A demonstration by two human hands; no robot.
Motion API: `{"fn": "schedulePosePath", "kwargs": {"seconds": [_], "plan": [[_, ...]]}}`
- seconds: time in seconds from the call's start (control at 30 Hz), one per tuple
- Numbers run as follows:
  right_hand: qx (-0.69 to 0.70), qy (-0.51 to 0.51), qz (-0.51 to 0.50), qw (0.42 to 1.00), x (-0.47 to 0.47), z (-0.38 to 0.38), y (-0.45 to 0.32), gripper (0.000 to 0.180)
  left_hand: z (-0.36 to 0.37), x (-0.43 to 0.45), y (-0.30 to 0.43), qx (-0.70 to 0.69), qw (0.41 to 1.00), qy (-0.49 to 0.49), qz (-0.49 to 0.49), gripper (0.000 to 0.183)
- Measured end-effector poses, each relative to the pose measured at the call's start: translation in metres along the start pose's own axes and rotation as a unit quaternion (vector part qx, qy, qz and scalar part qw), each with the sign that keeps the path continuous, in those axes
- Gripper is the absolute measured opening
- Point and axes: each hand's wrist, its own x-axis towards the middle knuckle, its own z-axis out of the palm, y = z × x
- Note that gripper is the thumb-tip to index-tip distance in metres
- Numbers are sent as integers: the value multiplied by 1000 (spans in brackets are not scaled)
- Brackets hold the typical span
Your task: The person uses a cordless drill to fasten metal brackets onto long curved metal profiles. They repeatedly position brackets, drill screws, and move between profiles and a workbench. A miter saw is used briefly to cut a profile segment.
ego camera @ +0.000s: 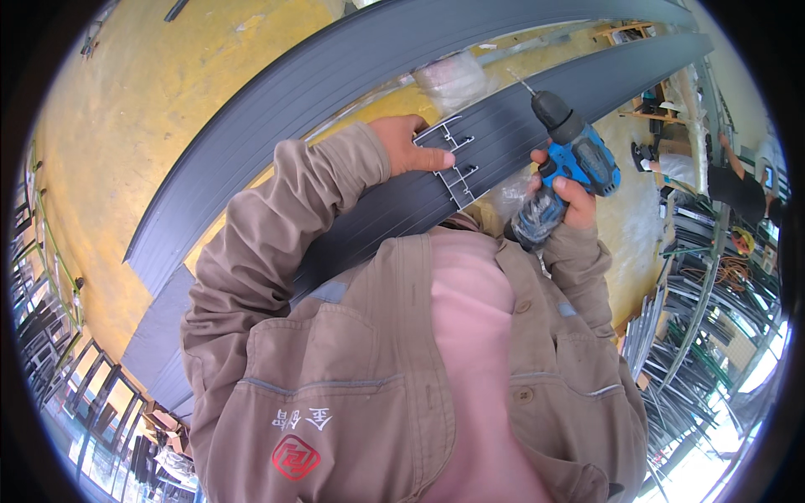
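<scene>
My left hand (412,148) grips a dark aluminium profile (361,217), its thumb over the edge of the open end and its fingers partly hidden at the far side. The bare-metal cross-section (462,179) shows ribs and hooked channels. This end lies over a long, dark grooved profile (503,119) that runs away to the upper right. My right hand (575,198) holds a blue cordless drill (582,154) by its handle, to the right of the profile end. A thin drill bit (521,80) in its black chuck points away from me, clear of the profiles.
Another long dark profile (251,107) lies beyond, with clear plastic wrap (456,82) between the two. A grey sheet (157,333) is at lower left. At right, a person in black (732,188) is near stacked metal profiles (698,251) and an orange cable (729,273).
</scene>
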Motion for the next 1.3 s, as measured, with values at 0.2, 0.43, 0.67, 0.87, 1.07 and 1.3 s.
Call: {"fn": "schedulePosePath", "kwargs": {"seconds": [0.2,0.43,0.67,0.87,1.07,1.3], "plan": [[-362,-102,-8,927,-18,60,-99,45,-3,0,1,-20,1000,-22,-11,93],[-657,-205,-25,725,-9,120,-142,21,5,9,-7,-10,1000,-5,-9,82],[-700,-228,-10,677,7,141,-140,17,2,10,-2,21,999,-20,-31,81],[-684,-230,6,692,7,147,-141,16,3,10,-4,37,999,-27,-22,84],[-701,-245,8,670,11,145,-141,18,5,11,-7,35,999,-16,-9,85],[-738,-275,25,615,21,161,-138,24,4,11,-5,36,999,-21,-17,86]]}}
